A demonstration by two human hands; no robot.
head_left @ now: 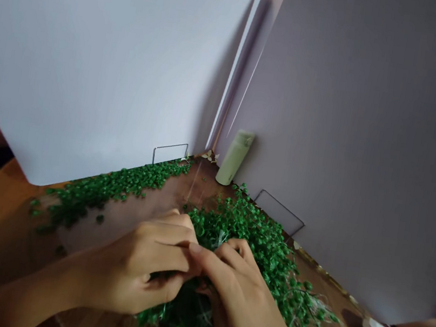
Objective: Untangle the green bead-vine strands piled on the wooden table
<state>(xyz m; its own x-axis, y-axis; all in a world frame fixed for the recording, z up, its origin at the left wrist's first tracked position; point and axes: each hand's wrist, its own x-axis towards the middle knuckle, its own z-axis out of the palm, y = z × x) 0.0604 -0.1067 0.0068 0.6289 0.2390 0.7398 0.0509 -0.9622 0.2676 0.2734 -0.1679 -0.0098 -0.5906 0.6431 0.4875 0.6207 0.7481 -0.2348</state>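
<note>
In front of a pale-green cylindrical bottle, the left hand and right hand meet, fingers curled, over a heap of bright-green, plastic-looking foliage; whether either grip holds anything, I cannot tell. A light pinch should avoid tangling it. Left of the bottle lie more green sprigs; a tall white panel and grey panel flanking it likely limit reach.

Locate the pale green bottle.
In the head view, the pale green bottle is just right of center, near the corner between the left panel and right panel, just beyond the larger pile of artificial greenery.
</note>
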